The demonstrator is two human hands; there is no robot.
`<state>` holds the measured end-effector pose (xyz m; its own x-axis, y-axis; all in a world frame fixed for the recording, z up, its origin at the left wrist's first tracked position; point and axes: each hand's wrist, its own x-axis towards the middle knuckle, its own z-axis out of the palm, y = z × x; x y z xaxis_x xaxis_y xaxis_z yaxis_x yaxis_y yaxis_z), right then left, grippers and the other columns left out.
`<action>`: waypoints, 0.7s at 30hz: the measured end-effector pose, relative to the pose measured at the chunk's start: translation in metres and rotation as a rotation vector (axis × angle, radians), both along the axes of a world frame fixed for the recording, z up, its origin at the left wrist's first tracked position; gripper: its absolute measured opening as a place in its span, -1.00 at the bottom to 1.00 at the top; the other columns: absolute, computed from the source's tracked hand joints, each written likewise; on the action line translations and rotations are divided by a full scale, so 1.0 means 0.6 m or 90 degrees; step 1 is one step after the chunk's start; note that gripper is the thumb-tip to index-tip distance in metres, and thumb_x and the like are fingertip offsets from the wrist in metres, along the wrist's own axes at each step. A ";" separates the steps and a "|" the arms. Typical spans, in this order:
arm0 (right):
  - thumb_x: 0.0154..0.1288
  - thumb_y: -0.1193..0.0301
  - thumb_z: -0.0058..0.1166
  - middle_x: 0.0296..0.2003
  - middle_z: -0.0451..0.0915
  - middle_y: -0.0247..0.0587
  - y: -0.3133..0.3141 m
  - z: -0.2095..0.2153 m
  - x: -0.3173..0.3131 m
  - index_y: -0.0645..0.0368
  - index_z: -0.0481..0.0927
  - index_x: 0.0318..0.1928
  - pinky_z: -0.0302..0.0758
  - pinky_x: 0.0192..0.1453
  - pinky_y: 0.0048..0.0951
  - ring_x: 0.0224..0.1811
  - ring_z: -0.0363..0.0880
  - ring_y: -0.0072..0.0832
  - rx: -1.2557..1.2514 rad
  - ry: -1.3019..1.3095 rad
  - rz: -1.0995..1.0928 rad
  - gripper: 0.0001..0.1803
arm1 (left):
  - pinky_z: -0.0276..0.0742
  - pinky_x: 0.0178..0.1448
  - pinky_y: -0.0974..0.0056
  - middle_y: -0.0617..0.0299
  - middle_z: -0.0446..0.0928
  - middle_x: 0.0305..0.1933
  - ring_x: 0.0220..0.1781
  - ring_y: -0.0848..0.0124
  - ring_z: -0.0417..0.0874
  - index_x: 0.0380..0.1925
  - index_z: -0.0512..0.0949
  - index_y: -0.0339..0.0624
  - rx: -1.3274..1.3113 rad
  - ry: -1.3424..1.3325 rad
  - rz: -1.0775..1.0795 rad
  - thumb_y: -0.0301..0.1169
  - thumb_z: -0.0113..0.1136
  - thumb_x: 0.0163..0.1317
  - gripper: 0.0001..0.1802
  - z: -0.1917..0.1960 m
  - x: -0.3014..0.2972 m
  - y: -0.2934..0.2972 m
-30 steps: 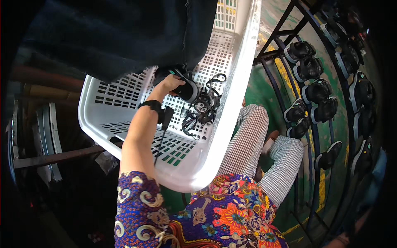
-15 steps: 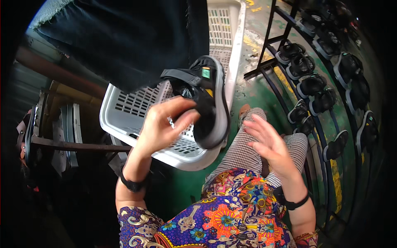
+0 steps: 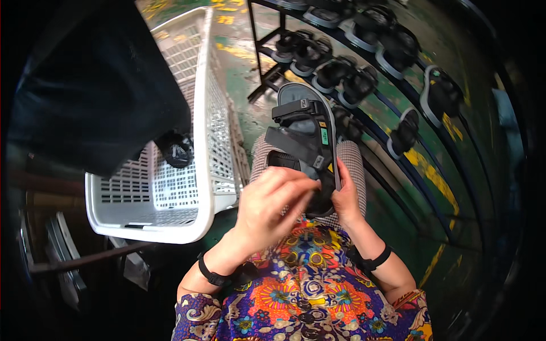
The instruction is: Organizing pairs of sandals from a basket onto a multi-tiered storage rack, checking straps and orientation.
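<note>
A black and grey strapped sandal (image 3: pixel 298 145) with a light grey sole edge stands over my lap, toe end away from me. Small green and orange tags show on its upper. My right hand (image 3: pixel 347 199) grips its right edge near the heel. The fingers of my left hand (image 3: pixel 276 204) are curled and pressed together at the heel end, over the left side of the sandal; what exactly they pinch is partly hidden. Both wrists wear black bands.
A white plastic basket (image 3: pixel 205 119) stands at my left, with dark cloth (image 3: pixel 108 91) hanging over it and a shiny black item (image 3: pixel 176 150) inside. At the right, a dark metal rack (image 3: pixel 392 133) carries several similar sandals (image 3: pixel 443 94). A brown bar (image 3: pixel 85 261) runs lower left.
The sandal has come from over the basket to over my lap. My right hand, open and apart before, now grips it. The view has turned right.
</note>
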<state>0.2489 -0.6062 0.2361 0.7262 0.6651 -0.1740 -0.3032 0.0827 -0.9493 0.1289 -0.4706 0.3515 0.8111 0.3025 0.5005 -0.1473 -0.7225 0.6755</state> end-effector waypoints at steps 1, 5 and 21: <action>0.14 0.71 0.06 0.22 0.36 -0.12 -0.018 -0.005 0.001 0.31 0.04 0.39 0.33 0.30 -0.44 0.23 0.39 -0.44 0.034 0.032 -0.009 -0.20 | 0.49 -0.28 0.24 0.12 0.56 -0.30 -0.31 0.22 0.59 -0.31 0.60 -0.25 0.015 0.001 0.019 -0.67 0.28 -0.03 -0.77 -0.008 0.006 0.001; 0.15 0.65 0.10 0.22 0.36 -0.09 -0.048 -0.018 0.003 0.32 0.06 0.38 0.33 0.30 -0.45 0.23 0.39 -0.42 -0.036 -0.113 -0.063 -0.21 | 0.45 -0.30 0.24 0.14 0.53 -0.34 -0.34 0.26 0.54 -0.24 0.51 -0.24 0.067 0.104 0.062 -0.42 0.43 -0.05 -0.63 -0.049 0.039 -0.014; 0.09 0.70 -0.07 0.22 0.39 -0.15 -0.123 -0.043 0.013 0.30 0.16 0.35 0.40 0.26 -0.44 0.20 0.43 -0.44 0.036 0.286 -0.017 -0.27 | 0.29 -0.38 0.43 0.30 0.31 -0.49 -0.48 0.49 0.31 -0.05 0.40 -0.15 -0.996 -0.313 -0.004 -0.53 0.08 0.26 -0.75 -0.087 0.036 0.099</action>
